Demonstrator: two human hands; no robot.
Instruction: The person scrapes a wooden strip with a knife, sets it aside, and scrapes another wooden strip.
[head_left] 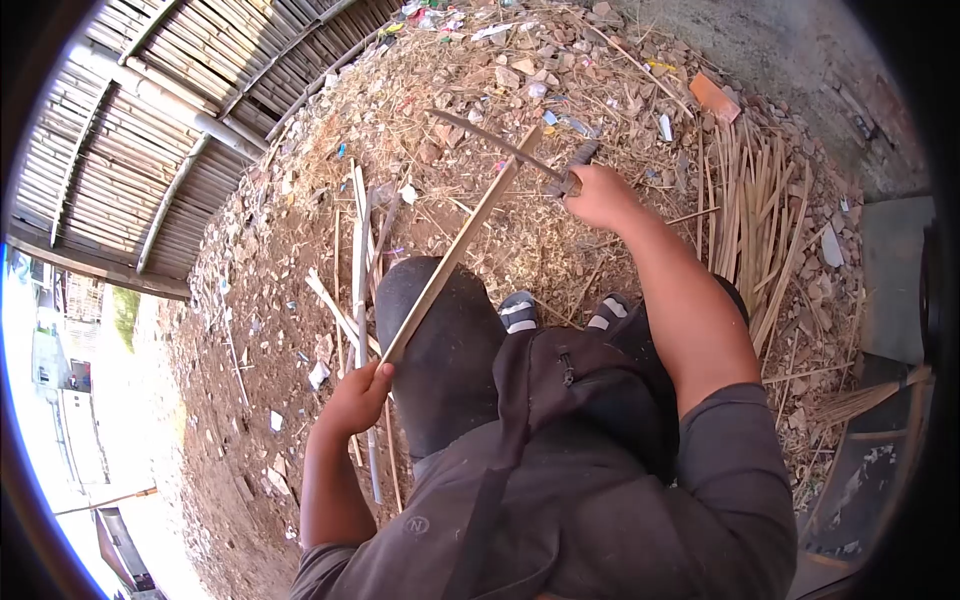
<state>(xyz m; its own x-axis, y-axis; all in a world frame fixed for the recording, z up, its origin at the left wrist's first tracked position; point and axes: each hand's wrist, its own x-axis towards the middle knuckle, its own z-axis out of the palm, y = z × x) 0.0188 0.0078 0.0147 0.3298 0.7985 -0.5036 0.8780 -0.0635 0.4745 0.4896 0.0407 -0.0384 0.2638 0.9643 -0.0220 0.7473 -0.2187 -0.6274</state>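
Note:
My left hand (357,398) is closed around the lower end of a long, flat bamboo strip (450,262). The strip slants up and away to the right, passing over my left knee. A machete (468,128) with a long, narrow dark blade is in my right hand (597,197), whose fingers are wrapped round its handle. The blade points up to the left and crosses the strip near its far end. Whether the blade touches the strip or only passes over it I cannot tell.
Split bamboo strips (745,200) lie in a pile at my right. More loose strips (360,255) lie beside my left knee. Rubble and litter cover the ground, with an orange brick-like block (714,97) near the concrete wall (800,60). A bamboo fence (150,150) stands at the left.

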